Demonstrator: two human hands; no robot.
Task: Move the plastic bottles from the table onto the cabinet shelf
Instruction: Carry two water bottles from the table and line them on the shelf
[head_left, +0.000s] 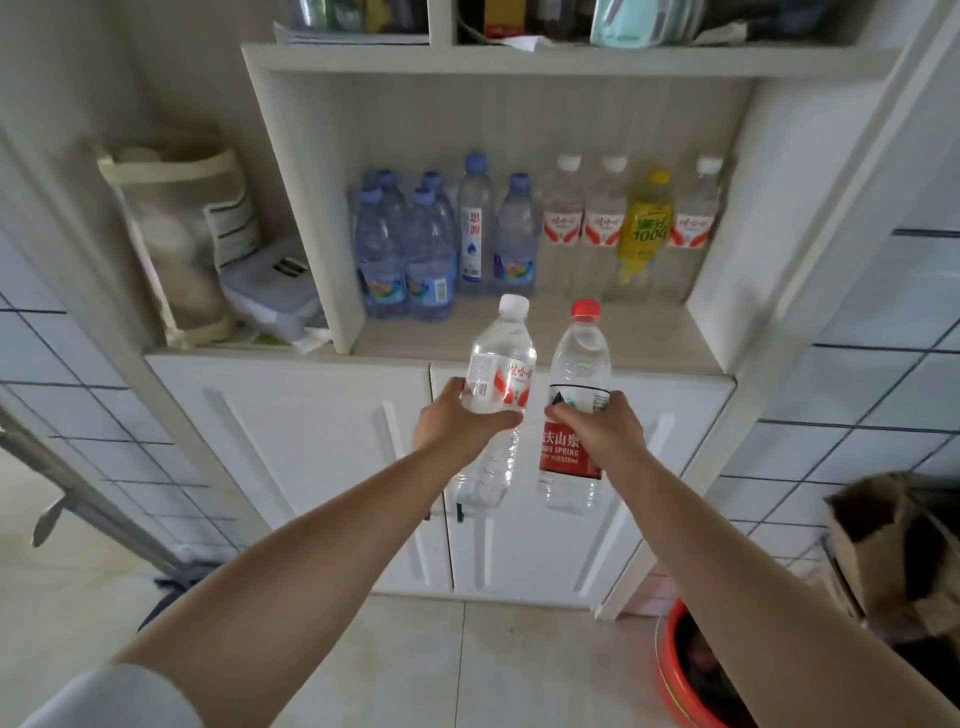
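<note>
1. The left hand (457, 418) is wrapping its grip closed around the middle of a white-capped water bottle (496, 400), thumb across the red-and-white label, fingers hidden behind. The bottle is tilting slightly to the right, in the air in front of the cabinet shelf (597, 338), below its front edge.

2. The right hand (605, 434) is closing its grip around the waist of a red-capped water bottle (574, 410), just above the red label. This bottle is hanging close to upright, just beside the first, also short of the shelf.

3. Both bottles are looking clear right through, so I cannot tell whether they are full or empty. If full, each would be carrying real weight on a one-handed hold; if empty, the thin walls would be buckling under a hard squeeze. The labelled waist, where both hands are sitting, seems the firmest, least slippery place to hold.

4. The front strip of the shelf is lying bare and nearest the bottles, seemingly room for both.

5. Along the back of the shelf, blue-capped bottles (405, 249), white-capped bottles (602, 228) and one yellow drink bottle (644, 228) are standing in rows; a careless push could be toppling these light, tall shapes.
</note>
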